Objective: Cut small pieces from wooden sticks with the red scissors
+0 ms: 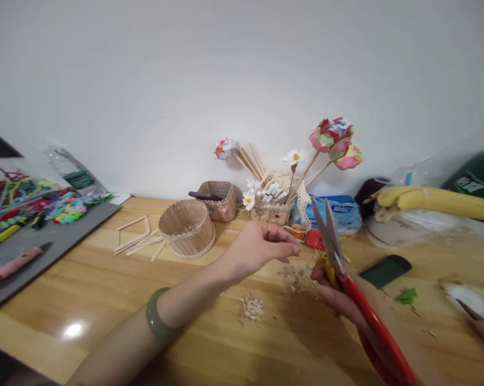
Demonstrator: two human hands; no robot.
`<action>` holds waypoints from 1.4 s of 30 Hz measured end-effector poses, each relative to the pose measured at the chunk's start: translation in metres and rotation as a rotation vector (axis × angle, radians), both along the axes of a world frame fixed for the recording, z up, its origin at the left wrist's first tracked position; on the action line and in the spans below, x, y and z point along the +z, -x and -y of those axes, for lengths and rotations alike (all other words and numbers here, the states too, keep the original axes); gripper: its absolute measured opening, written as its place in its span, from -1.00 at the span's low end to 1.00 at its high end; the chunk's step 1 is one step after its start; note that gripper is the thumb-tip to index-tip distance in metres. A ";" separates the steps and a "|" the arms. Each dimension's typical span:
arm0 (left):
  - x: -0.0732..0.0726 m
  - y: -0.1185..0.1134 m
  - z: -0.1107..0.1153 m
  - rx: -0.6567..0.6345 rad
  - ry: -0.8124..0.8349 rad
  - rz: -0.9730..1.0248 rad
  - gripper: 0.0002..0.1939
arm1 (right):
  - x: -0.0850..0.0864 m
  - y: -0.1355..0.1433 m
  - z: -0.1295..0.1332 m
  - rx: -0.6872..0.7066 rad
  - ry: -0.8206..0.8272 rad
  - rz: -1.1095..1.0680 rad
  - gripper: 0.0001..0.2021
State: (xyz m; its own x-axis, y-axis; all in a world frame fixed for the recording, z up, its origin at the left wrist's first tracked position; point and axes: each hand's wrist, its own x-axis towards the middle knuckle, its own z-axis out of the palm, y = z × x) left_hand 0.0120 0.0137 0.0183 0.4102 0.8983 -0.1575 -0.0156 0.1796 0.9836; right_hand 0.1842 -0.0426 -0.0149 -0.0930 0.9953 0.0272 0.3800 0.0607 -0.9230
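My left hand [266, 245] reaches over the middle of the table, a green bangle [160, 316] on its wrist. Its thumb and fingertips come together in a pinch; anything between them is too small to make out. To its right, my right hand [346, 303] grips a pair of scissors [360, 305] with red and yellow handles. Their blades point up and stand slightly apart. Below my hands lie a small pile of pale wooden chips [253, 308] and more scattered chips [298, 279].
Round wooden-stick basket [185, 228] and smaller basket [221, 206] stand behind, left of a decorated basket [270, 213] with paper flowers [332, 136]. Joined sticks [131, 236] lie left. At right are a blue packet [341, 212], bananas [435, 201] and a dark phone-like object [387, 272].
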 end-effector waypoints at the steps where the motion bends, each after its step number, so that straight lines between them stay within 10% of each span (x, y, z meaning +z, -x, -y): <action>1: 0.002 0.001 -0.001 0.031 -0.018 0.005 -0.95 | 0.000 0.001 0.000 0.029 -0.001 0.018 -0.71; 42: 0.015 0.002 0.003 0.185 -0.003 0.038 -0.92 | 0.033 0.006 0.009 0.129 0.145 0.052 -0.53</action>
State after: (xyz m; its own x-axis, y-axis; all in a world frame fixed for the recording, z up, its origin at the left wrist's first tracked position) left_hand 0.0103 0.0112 0.0333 0.2438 0.9594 -0.1417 -0.0853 0.1668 0.9823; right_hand 0.1778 -0.0514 0.0184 -0.2177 0.9682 -0.1235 0.4253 -0.0198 -0.9048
